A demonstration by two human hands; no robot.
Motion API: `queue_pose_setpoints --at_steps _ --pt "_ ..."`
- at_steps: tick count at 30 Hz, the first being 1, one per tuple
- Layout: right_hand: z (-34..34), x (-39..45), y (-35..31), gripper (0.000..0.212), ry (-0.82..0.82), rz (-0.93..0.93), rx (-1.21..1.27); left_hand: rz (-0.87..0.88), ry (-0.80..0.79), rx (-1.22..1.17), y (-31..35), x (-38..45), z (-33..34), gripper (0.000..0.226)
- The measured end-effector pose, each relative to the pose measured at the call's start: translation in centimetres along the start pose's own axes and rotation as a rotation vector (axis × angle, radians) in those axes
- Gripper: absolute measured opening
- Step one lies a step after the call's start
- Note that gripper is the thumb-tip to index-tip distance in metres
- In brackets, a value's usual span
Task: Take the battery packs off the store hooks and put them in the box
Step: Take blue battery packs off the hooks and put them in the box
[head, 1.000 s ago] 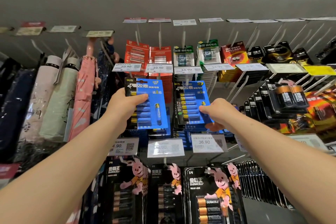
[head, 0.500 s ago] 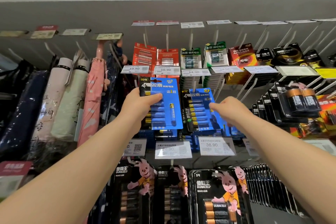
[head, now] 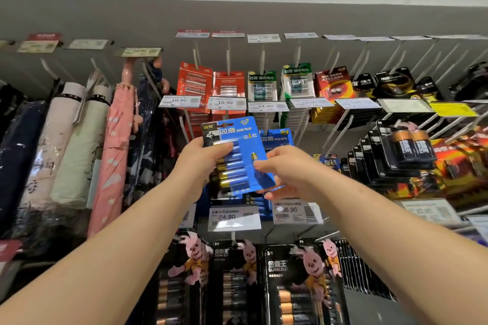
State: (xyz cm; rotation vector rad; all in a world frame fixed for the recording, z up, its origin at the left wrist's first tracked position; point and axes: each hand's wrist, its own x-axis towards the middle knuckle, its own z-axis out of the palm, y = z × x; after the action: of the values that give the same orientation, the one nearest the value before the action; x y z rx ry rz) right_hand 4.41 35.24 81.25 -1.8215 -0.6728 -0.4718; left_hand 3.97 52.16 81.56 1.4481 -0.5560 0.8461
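Note:
A blue battery pack (head: 239,155) with several blue-and-gold cells is held up in front of the hooks. My left hand (head: 200,163) grips its left edge, thumb across the cells. My right hand (head: 285,171) holds its lower right corner, thumb on the front. Behind it another blue battery pack (head: 277,137) still hangs on its hook. No box is in view.
Red packs (head: 195,84), green packs (head: 262,87) and black Duracell packs (head: 406,148) hang on hooks above and to the right. More Duracell packs (head: 293,282) hang below. Folded umbrellas (head: 116,145) hang at left. Price tags (head: 233,217) jut out from the hook ends.
My left hand has pulled the blue pack off its hook and toward the middle. My right hand left the right-hand blue packs and took hold of this pack's corner.

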Motion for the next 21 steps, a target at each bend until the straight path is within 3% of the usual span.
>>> queue_pose_setpoints --at_steps 4,6,9,15,19,21 --pt "-1.4 0.0 -0.1 0.016 0.123 0.026 0.058 -0.039 -0.042 -0.023 0.2 0.0 -0.9 0.053" --pt "-1.8 0.3 0.1 0.009 0.179 0.036 0.062 -0.044 -0.054 -0.005 0.2 -0.2 -1.4 0.054" --pt "-1.8 0.8 0.6 0.029 0.252 0.028 0.045 -0.084 -0.084 0.017 0.2 -0.5 -1.6 0.047" --pt "-0.8 1.5 0.9 0.031 0.297 0.043 0.177 -0.078 -0.107 0.04 0.3 -0.8 -2.2 0.031" --pt "-0.9 1.0 0.5 0.006 0.339 0.14 0.374 -0.062 -0.11 0.02 0.2 -0.7 -3.0 0.025" --pt "-1.2 1.0 0.5 0.008 0.351 0.147 0.396 -0.063 -0.11 0.017 0.2 -0.6 -3.4 0.02"
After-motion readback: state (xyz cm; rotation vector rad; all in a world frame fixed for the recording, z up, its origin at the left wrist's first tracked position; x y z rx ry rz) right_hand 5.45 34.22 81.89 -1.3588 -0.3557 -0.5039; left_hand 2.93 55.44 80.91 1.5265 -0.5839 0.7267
